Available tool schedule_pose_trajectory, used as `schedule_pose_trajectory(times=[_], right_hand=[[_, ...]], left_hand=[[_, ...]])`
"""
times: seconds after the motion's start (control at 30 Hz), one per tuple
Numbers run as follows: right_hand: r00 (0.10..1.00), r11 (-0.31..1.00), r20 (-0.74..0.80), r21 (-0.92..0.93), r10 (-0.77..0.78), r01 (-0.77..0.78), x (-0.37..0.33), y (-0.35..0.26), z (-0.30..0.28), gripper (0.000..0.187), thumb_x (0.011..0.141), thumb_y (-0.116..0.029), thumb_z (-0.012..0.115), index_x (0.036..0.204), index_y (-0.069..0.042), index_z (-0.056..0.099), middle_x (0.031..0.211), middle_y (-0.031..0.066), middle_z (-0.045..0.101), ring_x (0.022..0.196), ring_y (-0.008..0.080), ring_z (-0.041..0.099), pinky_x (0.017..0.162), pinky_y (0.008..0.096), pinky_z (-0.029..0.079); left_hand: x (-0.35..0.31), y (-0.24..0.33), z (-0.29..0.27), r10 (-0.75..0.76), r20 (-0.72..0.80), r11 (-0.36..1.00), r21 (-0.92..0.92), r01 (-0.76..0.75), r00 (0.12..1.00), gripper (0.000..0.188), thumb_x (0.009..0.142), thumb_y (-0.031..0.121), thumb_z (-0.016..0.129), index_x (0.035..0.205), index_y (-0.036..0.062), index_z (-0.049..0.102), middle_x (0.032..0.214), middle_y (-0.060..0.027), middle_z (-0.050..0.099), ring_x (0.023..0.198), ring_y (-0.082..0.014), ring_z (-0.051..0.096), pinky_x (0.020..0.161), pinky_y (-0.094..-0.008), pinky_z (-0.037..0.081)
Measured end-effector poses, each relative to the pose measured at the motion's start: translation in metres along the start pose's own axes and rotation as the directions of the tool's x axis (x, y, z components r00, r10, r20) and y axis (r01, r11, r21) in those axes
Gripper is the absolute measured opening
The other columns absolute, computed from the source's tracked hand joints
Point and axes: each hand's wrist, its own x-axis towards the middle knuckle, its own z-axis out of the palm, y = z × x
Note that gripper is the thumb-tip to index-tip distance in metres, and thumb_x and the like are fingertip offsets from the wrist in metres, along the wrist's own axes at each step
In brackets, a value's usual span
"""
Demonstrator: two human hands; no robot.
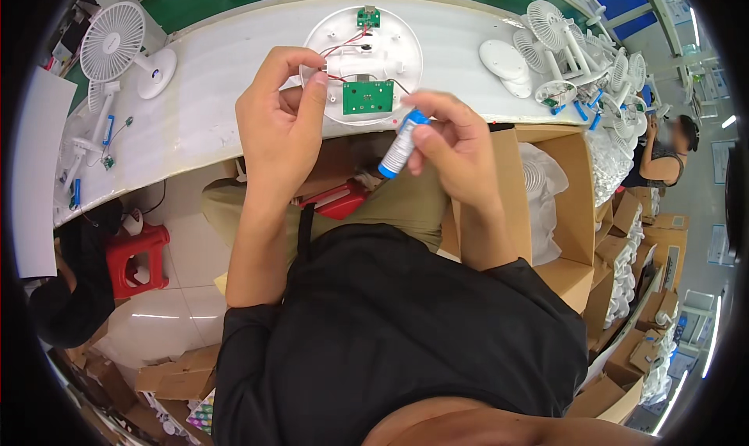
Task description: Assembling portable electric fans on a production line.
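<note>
Before me on the white worktop (207,79) lies a round white fan base (409,60) with its inside facing up. A green circuit board (367,99) sits at its near side, and a smaller green board (369,17) at its far rim. Thin red and dark wires (343,48) run between them. My left hand (282,130) is closed at the base's left edge, thumb and forefinger pinching wires. Just off the near edge, my right hand (456,145) grips a blue-and-white cylindrical battery (399,148), tilted, with a dark wire leading from the board toward it.
An assembled white fan (117,40) stands at the left of the worktop. White discs (503,63) and several fans (558,36) crowd the right end. An open cardboard box (566,145) holding white parts is beside my right arm. A red stool (139,259) stands lower left; another person (663,153) is far right.
</note>
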Motion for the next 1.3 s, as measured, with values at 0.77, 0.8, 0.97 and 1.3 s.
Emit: schedule_pose_trajectory(times=[0.77, 0.8, 0.97, 1.3], right_hand=[[0.879, 0.791, -0.139, -0.516, -0.457, 0.33, 0.049, 0.008, 0.019, 0.022, 0.085, -0.001, 0.067, 0.107, -0.002, 0.067, 0.105, 0.0105, 0.057, 0.077, 0.0112, 0.056, 0.06, 0.0185, 0.045], [0.883, 0.808, -0.117, -0.471, -0.454, 0.353, 0.055, 0.014, 0.016, 0.021, 0.085, -0.002, 0.067, 0.106, -0.002, 0.067, 0.103, 0.0097, 0.058, 0.077, 0.0106, 0.055, 0.06, 0.0185, 0.045], [0.94, 0.927, -0.072, -0.206, -0.333, 0.312, 0.058, 0.015, 0.011, 0.017, 0.084, -0.004, 0.069, 0.101, -0.002, 0.067, 0.096, 0.0062, 0.06, 0.077, 0.0092, 0.053, 0.063, 0.0198, 0.043], [0.735, 0.737, -0.375, -0.629, -0.565, 0.246, 0.083, 0.03, -0.045, 0.028, 0.087, -0.011, 0.063, 0.114, -0.005, 0.067, 0.102, 0.0084, 0.066, 0.087, 0.0161, 0.06, 0.075, 0.0261, 0.047]], left_hand=[[-0.005, -0.001, 0.0, -0.004, -0.038, 1.0, -0.02, 0.003, 0.999, 0.018, 0.086, -0.007, 0.053, 0.101, 0.0018, 0.058, 0.09, -0.0067, 0.058, 0.059, -0.0073, 0.048, 0.052, -0.0178, 0.04], [-0.004, 0.0, -0.001, -0.002, -0.041, 1.0, -0.009, 0.001, 0.999, 0.018, 0.086, -0.006, 0.053, 0.102, 0.0016, 0.058, 0.09, -0.0069, 0.058, 0.06, -0.0075, 0.049, 0.053, -0.0177, 0.04], [0.001, -0.001, -0.007, 0.019, -0.003, 1.0, 0.0, -0.019, 1.0, 0.017, 0.088, -0.002, 0.057, 0.104, 0.0014, 0.059, 0.094, -0.0076, 0.06, 0.069, -0.0088, 0.052, 0.059, -0.0175, 0.043], [0.001, -0.006, -0.032, -0.006, -0.072, 0.989, 0.144, 0.016, 0.997, 0.014, 0.091, 0.003, 0.058, 0.104, 0.0017, 0.061, 0.097, -0.0075, 0.061, 0.076, -0.0106, 0.053, 0.064, -0.0198, 0.044]])
